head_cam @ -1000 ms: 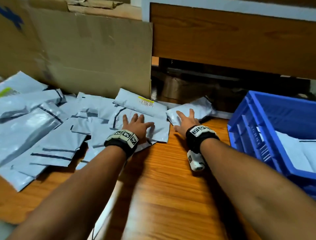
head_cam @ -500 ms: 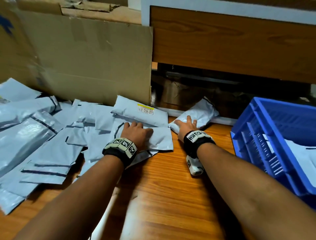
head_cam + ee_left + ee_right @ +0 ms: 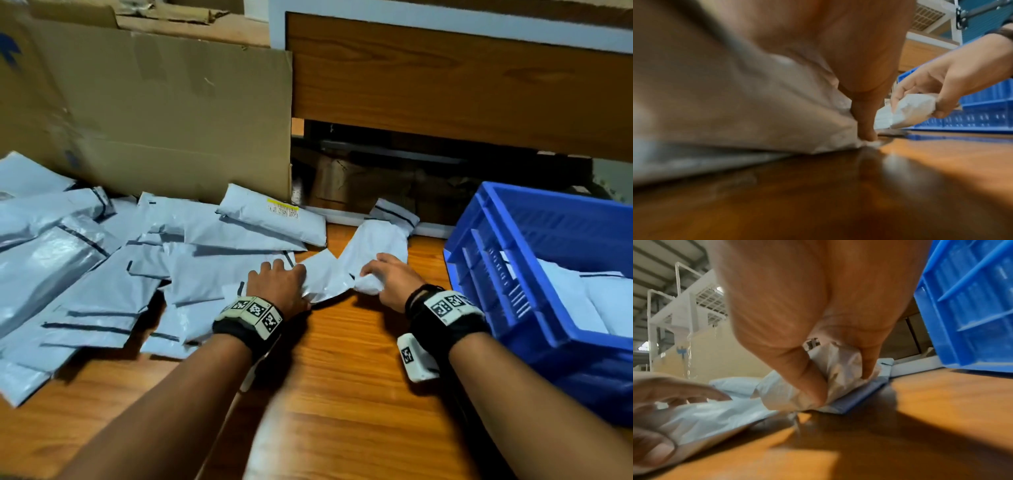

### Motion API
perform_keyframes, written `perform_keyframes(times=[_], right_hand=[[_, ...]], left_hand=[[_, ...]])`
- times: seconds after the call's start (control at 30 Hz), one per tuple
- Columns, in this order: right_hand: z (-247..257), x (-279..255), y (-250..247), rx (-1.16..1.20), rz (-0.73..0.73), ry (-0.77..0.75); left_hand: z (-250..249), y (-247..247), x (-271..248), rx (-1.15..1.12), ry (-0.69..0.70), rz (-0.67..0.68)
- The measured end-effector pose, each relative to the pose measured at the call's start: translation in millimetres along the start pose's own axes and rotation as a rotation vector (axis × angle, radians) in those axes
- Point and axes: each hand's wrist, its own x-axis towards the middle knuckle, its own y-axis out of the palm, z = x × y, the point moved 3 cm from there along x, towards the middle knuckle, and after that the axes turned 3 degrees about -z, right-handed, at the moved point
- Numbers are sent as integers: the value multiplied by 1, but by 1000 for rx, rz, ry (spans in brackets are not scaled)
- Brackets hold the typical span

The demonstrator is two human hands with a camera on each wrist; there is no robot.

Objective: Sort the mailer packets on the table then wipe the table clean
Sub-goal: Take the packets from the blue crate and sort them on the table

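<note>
**A:** Wooden table (image 3: pixel 342 394), orange-brown, cardboard sheet (image 3: pixel 154 113) propped upright along the back left. What's on it?

**B:** Pile of grey mailer packets (image 3: pixel 102 274) covers the left half, overlapping each other. One fat packet with a yellow label (image 3: pixel 274 219) lies at the back edge of the pile, just in front of the cardboard. Blue plastic crate (image 3: pixel 534 274) on the right, white packets already lying inside.

**A:** Hands?

**B:** Left hand (image 3: pixel 279 284) is at the pile's right edge, fingers curled round the corner of a flat grey packet (image 3: pixel 322 274), thumb pressing it near the tabletop. Right hand (image 3: pixel 390 281) pinches the crumpled near end of a white packet (image 3: pixel 376 246), thumb and fingers closed on it. That packet's far end reaches toward the back rail, between pile and crate.

**A:** Packets touching?

**B:** Flat one and white one meet between the hands. Cannot tell whether the white one is off the table.
</note>
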Motion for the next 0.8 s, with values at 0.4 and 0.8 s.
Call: perform_keyframes(times=[0.4, 0.8], right_hand=[[-9, -7, -10, 64, -41, 191], [-10, 14, 6, -63, 161, 352]], left_hand=[[7, -25, -4, -50, 39, 220], [-18, -5, -15, -2, 38, 259]])
